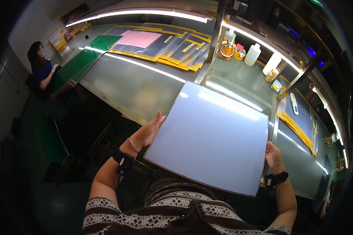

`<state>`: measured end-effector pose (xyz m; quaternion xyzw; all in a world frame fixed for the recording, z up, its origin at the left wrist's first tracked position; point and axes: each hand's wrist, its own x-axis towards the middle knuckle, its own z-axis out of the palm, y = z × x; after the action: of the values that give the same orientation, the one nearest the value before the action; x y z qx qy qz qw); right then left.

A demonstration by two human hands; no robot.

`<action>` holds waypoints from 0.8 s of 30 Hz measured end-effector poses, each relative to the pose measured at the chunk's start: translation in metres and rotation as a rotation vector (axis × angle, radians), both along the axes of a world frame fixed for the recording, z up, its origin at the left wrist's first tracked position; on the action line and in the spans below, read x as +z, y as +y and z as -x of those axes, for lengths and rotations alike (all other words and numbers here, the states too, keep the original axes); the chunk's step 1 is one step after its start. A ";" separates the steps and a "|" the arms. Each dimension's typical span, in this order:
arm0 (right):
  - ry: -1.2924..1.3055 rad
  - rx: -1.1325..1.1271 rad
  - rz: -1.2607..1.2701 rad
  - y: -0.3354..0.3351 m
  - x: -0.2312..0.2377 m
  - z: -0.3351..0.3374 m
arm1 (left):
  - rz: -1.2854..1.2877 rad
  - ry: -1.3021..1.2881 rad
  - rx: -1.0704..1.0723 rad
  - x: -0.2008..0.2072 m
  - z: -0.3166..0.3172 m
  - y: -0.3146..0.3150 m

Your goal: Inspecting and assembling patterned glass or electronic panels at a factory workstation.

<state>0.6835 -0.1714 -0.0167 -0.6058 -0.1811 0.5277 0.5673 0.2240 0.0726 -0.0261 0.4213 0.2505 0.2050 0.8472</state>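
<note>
A large, flat, rectangular pale-blue panel (211, 143) with a thin dark edge is held up in front of me, tilted, its far edge over the worktable. My left hand (152, 128) grips its left edge, thumb pointing up along the side; the other fingers are partly hidden by the panel. On the opposite edge my right hand (274, 157) is closed against the side, with its fingertips partly behind the panel. Lamp light reflects off the panel's far part. Both wrists wear black straps with small boxes.
The glass-topped worktable (133, 88) carries yellow-edged film sheets (176, 45), a pink sheet (140, 38) and green boards (82, 62). White bottles (253, 55) and a tape roll (226, 51) stand beyond a metal post (215, 37). At far left is another person (41, 68) with gloved hands.
</note>
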 end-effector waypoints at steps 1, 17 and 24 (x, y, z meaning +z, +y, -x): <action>0.003 0.002 0.004 -0.002 0.000 0.001 | 0.010 -0.011 0.010 0.000 -0.001 0.000; -0.607 0.020 0.422 -0.154 -0.017 0.074 | 0.040 -0.026 0.041 0.008 -0.004 0.000; -0.270 -0.176 0.173 -0.125 -0.017 0.115 | 0.002 0.029 0.045 0.012 -0.006 -0.004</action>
<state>0.5680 -0.2964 -0.0337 -0.7312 -0.1557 0.4034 0.5276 0.2302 0.0685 -0.0140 0.4178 0.2722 0.2179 0.8390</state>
